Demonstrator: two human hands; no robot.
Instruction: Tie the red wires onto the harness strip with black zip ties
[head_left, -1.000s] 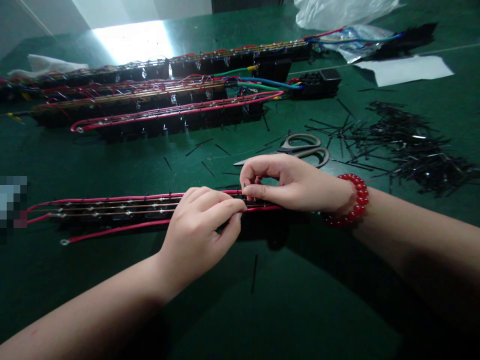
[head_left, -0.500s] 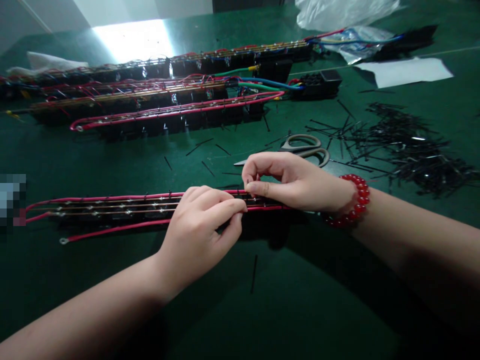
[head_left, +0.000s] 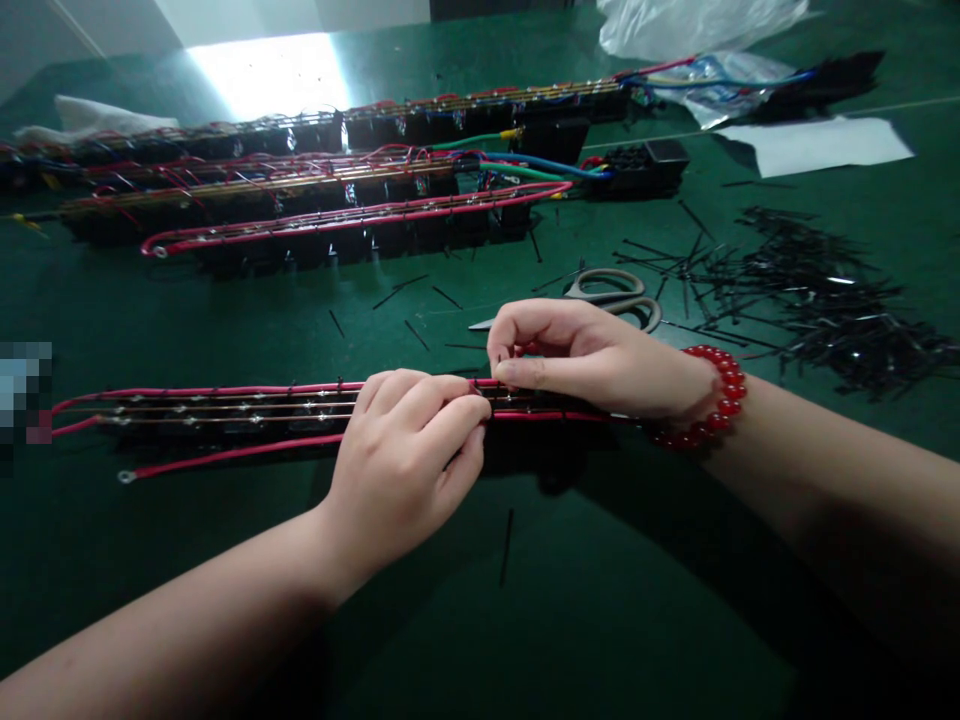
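Note:
A long, narrow black assembly lies in front of me, with copper rods and solder points along its top. A red cable runs along it, fastened by small black cable ties, and a loose red end carries a ring terminal. My left hand is closed over the assembly near its middle, fingers curled and thumb tucked beneath. Just right of it, my right hand pinches the dark tip of a cable tie at the far red cable. The fingers hide most of that tie.
Scissors lie just behind my right hand. To the right is a heap of black cable ties, with more strewn around. Several similar wired assemblies stretch across the back, near white paper and clear plastic bags.
Both hands stay at almost the same place on the assembly. The left fingers have shifted slightly closer over the far cable; the right hand's pinch has risen a touch.

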